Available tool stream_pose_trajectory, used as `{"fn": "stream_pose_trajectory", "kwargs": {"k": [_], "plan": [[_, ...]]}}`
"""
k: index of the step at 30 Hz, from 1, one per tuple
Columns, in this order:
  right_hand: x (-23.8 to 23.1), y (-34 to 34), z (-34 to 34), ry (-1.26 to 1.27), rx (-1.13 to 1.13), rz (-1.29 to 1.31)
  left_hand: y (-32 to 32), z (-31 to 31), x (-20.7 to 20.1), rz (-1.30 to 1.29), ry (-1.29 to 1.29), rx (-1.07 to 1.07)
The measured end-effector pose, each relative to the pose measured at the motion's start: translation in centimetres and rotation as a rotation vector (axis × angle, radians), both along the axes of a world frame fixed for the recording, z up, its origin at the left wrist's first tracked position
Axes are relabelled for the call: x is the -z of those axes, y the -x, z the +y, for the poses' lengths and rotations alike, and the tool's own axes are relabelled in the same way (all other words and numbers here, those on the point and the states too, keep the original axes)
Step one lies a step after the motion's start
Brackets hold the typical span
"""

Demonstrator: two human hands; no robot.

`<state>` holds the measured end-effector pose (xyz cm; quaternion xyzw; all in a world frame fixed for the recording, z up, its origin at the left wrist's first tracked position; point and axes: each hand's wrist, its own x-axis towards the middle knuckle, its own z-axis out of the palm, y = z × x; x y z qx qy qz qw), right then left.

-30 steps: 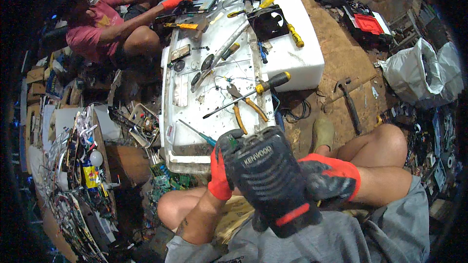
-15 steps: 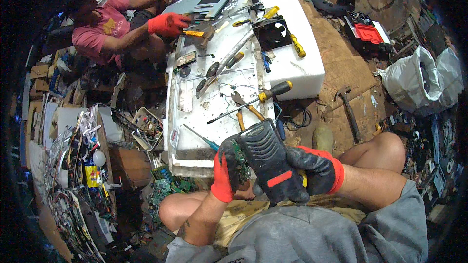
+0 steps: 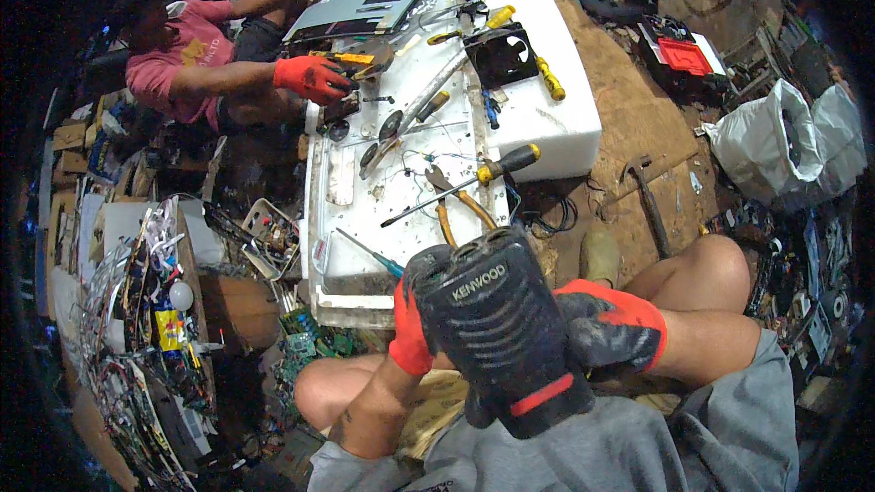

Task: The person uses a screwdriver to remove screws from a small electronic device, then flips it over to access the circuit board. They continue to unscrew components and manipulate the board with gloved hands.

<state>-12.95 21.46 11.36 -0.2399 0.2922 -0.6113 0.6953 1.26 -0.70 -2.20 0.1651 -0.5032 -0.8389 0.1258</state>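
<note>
A black two-way radio housing [image 3: 492, 333] with a ridged speaker grille and a red stripe is close in front of my body. Gripping its left side is my left hand [image 3: 421, 296], in a red and dark glove. My right hand [image 3: 609, 328] is closed around the right side, fingertips hidden behind the housing. Just beyond them, pliers with orange handles [image 3: 465, 208] lie on the white work surface [image 3: 360, 241]. A long screwdriver with a yellow and black handle [image 3: 508, 164] crosses them. The teal-handled screwdriver [image 3: 387, 264] lies by my left hand.
Opposite on the left, a co-worker's gloved hand [image 3: 313, 79] is beside a grey metal panel [image 3: 369, 5]. A hammer [image 3: 650, 205] lies on the floor at right, near white sacks [image 3: 766, 137]. Circuit boards [image 3: 314, 342] and heaped wires [image 3: 155, 374] are at left.
The radio housing has come up closer to my head and turned more face-on; the green board by my left hand is now hidden. The co-worker's near hand has moved lower, off the panel.
</note>
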Motion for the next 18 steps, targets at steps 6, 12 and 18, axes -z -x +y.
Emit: {"fn": "stream_pose_trajectory", "kwargs": {"k": [6, 12, 18], "plan": [[0.0, -0.3, 1.3, 0.1, 0.028, -0.149, 1.3, 1.2, -7.6, -0.249, 0.005, 0.082], [0.5, 0.0, 1.6, 0.131, -0.012, -0.092, 1.2, 1.2, -7.6, -0.212, -0.089, 0.065], [0.5, 0.6, 1.1, -0.006, 0.026, 0.164, 1.2, 0.8, -3.6, -0.169, -0.173, 0.024]]}}
